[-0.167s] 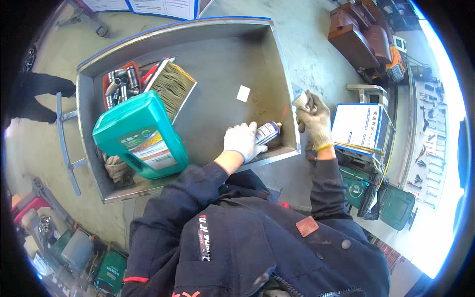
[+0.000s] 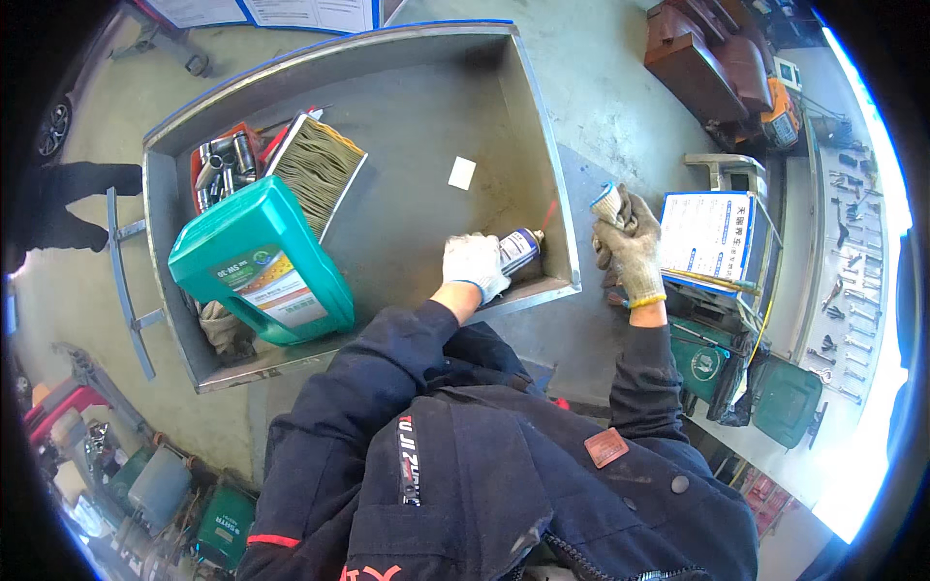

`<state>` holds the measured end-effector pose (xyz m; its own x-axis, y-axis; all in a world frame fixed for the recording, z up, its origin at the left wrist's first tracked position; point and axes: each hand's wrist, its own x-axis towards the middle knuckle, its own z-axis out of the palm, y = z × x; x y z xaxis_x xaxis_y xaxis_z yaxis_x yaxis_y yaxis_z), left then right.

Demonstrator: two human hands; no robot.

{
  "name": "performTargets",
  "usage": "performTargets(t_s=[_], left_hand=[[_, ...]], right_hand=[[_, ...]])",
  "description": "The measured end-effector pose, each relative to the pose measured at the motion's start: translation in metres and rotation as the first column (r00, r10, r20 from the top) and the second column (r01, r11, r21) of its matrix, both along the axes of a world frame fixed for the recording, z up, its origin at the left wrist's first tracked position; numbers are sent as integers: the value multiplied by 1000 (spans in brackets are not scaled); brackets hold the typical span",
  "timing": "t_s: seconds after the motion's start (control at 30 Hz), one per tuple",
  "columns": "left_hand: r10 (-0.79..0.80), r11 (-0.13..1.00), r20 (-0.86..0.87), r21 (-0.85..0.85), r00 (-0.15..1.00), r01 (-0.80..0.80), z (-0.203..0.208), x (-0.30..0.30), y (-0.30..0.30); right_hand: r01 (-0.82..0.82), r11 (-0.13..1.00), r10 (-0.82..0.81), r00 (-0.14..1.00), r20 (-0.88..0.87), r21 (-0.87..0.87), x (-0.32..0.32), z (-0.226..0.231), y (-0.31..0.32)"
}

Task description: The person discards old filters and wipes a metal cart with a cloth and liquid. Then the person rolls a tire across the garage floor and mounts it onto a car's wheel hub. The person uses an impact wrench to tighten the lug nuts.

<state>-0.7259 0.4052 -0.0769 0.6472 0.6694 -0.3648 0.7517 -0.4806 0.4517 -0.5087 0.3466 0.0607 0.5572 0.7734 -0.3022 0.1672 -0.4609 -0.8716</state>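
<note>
– What is held by the metal tray?
– At its left end, a green jug is seen, with a pleated filter just beside it.
– And the hands?
– Inside the tray's near right corner, by the gloved left hand, a spray can is clasped at one end. Outside the tray's right wall, a white knit bundle is pinched in the gloved right hand.

Two hands, one spray can, one jug, one pleated filter
</note>
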Motion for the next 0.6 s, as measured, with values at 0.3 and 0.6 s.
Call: performTargets(t_s=[0.3,0.6], left_hand=[[601,796,225,-88,767,-598,93,-149,-33],[799,228,553,-642,-236,-732,121,-294,-168]], right_hand=[[-433,899,435,900,22,-58,6,-19,43],[-503,751,635,370,678,-429,-97,-167,145]])
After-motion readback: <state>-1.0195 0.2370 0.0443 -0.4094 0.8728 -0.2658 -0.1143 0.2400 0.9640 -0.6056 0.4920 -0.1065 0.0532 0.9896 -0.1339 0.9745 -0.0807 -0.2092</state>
